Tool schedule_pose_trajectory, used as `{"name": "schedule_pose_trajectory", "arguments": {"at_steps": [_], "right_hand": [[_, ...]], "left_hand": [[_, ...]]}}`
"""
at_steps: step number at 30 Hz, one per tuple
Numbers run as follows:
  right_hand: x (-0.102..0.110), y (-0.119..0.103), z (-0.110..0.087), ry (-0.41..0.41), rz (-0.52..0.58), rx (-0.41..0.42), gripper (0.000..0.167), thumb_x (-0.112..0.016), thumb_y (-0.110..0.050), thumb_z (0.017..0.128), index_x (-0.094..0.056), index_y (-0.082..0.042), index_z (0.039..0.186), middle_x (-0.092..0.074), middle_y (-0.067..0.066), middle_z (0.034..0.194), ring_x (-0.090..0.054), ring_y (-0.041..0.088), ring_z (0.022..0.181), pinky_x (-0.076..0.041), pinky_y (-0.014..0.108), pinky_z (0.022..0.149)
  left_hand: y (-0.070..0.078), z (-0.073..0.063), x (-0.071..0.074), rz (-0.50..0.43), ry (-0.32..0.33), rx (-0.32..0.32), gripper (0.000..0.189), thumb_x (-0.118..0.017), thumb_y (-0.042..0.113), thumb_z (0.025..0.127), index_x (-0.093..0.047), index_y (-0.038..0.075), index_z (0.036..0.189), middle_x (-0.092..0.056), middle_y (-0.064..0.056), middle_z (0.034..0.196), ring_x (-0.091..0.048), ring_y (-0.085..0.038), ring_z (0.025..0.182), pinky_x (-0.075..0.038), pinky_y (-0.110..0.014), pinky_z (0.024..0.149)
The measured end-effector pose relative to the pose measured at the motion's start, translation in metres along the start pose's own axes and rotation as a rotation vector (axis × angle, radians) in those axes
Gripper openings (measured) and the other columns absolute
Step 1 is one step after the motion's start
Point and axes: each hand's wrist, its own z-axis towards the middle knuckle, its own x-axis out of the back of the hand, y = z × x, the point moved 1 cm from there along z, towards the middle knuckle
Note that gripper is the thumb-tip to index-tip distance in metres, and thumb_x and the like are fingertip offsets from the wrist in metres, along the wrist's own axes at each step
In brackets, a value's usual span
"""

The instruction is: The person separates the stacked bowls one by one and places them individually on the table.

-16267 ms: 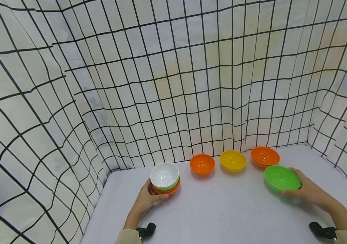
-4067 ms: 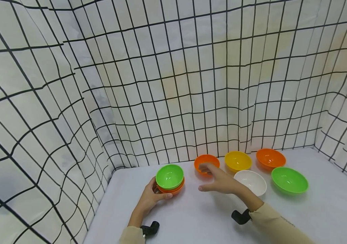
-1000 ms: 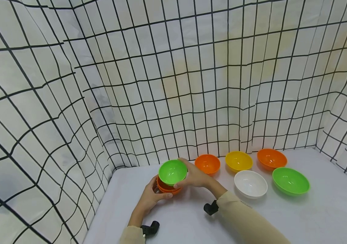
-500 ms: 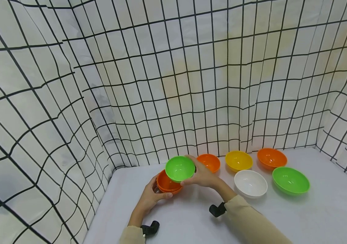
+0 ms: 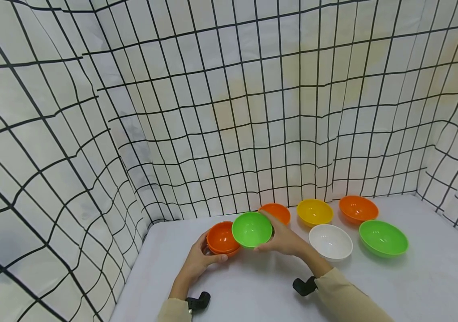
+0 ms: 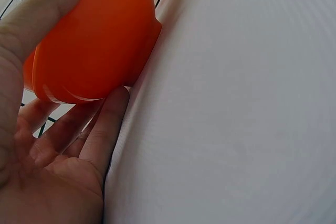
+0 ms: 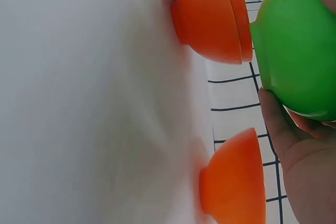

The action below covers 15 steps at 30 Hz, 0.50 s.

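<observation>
My left hand (image 5: pixel 196 261) grips a stack of nested orange bowls (image 5: pixel 222 239) from its left side, thumb in front and fingers behind. The left wrist view shows the stack's base (image 6: pixel 139 51) on the table, with the fingers curved round its far side. My right hand (image 5: pixel 283 237) holds a small green bowl (image 5: pixel 251 229) by its right side, just right of the stack. In the right wrist view this green bowl (image 7: pixel 299 51) is raised off the table, beside the orange stack (image 7: pixel 212 17). Behind my right hand stands another orange bowl (image 5: pixel 277 212), partly hidden.
Along the back stand a yellow bowl (image 5: pixel 314 212) and a larger orange bowl (image 5: pixel 358 209). In front of them, at right, sit a white bowl (image 5: pixel 331 242) and a wide green bowl (image 5: pixel 383 238). A grid-patterned cloth wall (image 5: pixel 269 112) rises behind the white table (image 5: pixel 245 286).
My right hand has lifted the green bowl off the orange stack and moved it right, then slightly lower. My left hand stays on the stack. Earlier, a white bowl left the stack for the right side.
</observation>
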Motion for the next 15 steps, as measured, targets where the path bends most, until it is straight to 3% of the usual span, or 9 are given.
{"name": "schedule_pose_trajectory", "arguments": {"at_steps": [15], "right_hand": [[0.012,0.013,-0.031,-0.031,-0.075,-0.053,0.114,-0.095,-0.032,0.069,-0.027,-0.017,0.16,-0.05,0.01,0.151,-0.052,0.032,0.132,-0.048,0.06,0.109]], "left_hand": [[-0.001,0.001,0.0,0.007,-0.003,0.004,0.1,-0.094,0.023,0.073,-0.04,0.021,0.156,-0.053,-0.007,0.154,-0.048,-0.034,0.144,-0.039,-0.057,0.12]]}}
